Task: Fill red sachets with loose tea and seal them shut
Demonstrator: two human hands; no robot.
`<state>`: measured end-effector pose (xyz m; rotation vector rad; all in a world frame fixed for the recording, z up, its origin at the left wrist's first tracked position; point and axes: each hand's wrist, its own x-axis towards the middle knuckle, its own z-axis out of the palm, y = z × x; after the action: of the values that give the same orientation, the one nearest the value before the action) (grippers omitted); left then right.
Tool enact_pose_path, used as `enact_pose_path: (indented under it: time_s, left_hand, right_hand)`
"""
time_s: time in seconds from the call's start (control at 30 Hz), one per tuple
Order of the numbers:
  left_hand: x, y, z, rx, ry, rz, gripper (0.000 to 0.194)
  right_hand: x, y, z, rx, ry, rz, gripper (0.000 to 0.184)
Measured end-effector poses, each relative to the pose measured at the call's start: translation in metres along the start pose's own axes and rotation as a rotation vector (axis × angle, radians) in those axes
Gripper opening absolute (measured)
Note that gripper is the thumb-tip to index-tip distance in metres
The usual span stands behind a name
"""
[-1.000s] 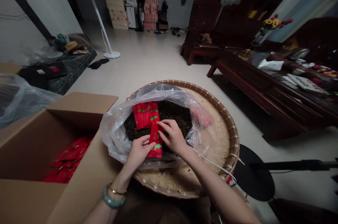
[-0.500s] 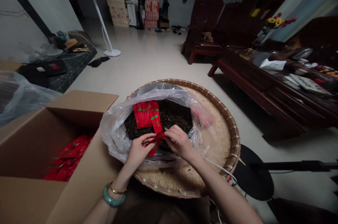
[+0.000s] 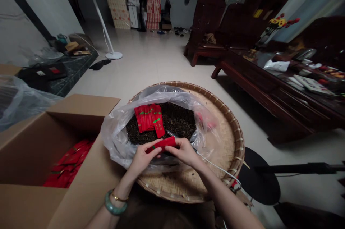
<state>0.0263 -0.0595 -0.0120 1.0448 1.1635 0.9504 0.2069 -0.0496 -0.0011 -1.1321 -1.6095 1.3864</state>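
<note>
Between my two hands a red packet lies sideways, pinched at both ends. My left hand is closed on its left end, and my right hand grips the right end. Below and beyond them a clear plastic bag stands open, full of dark dried leaves that look like tea. A fanned stack of red packets with green marks rests on the leaves. Just beyond my right hand, a slim metallic tool with a white cord is partly hidden.
The bag sits on a round woven bamboo tray. To the left, an open cardboard box holds many red packets. A black round stand base is on the right, a dark wooden table beyond it, and a white fan farther back.
The red packet between my hands has turned to show its broad side, held level across both hands. The red packet seen beneath my hands before no longer shows there. The metallic tool is more visible.
</note>
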Motion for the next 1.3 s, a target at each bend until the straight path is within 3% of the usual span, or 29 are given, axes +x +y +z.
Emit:
enact_pose_path:
  time_s: [0.23,0.43,0.5,0.6,0.63,0.7,0.77,0.83,1.07,1.17,1.23,1.3]
  left_hand:
    - [0.005,-0.018,-0.005,-0.069,0.044,0.071,0.052]
    - [0.009,-0.016,-0.006,-0.033,0.023,0.068,0.055]
    - [0.008,-0.013,-0.007,0.087,0.115,0.163,0.052]
    - [0.004,-0.011,-0.006,0.472,0.315,0.532,0.049]
    - [0.002,-0.011,-0.005,0.63,0.325,0.663,0.051]
    - [-0.002,-0.012,-0.002,0.908,0.235,0.819,0.057]
    - [-0.003,-0.014,0.0,1.073,0.144,0.853,0.061]
    - [-0.002,-0.016,0.002,1.122,0.125,0.843,0.063]
    - [0.008,-0.021,0.001,0.96,0.17,0.846,0.055]
    - [0.011,-0.02,0.003,0.887,0.253,0.836,0.045]
    - [0.013,-0.019,0.004,0.843,0.294,0.81,0.04]
    - [0.014,-0.017,0.003,0.812,0.315,0.795,0.038]
  right_hand:
    - [-0.002,0.008,0.003,0.233,-0.068,0.062,0.044]
    - [-0.004,0.006,-0.008,0.151,-0.19,0.15,0.055]
    - [-0.004,0.003,-0.011,0.156,-0.214,0.169,0.057]
    - [-0.003,-0.002,-0.012,0.202,-0.235,0.18,0.058]
    - [-0.003,-0.004,-0.011,0.223,-0.239,0.18,0.058]
    - [-0.001,-0.007,-0.01,0.266,-0.249,0.183,0.057]
    - [0.0,-0.01,-0.008,0.294,-0.252,0.185,0.057]
    - [0.003,-0.012,-0.006,0.301,-0.245,0.171,0.058]
    - [0.008,-0.022,-0.013,0.197,-0.262,0.139,0.064]
    - [0.012,-0.026,-0.023,0.207,-0.202,0.152,0.064]
    - [0.021,-0.023,-0.034,0.142,-0.046,0.113,0.055]
    - [0.033,-0.014,-0.046,-0.092,0.163,0.016,0.034]
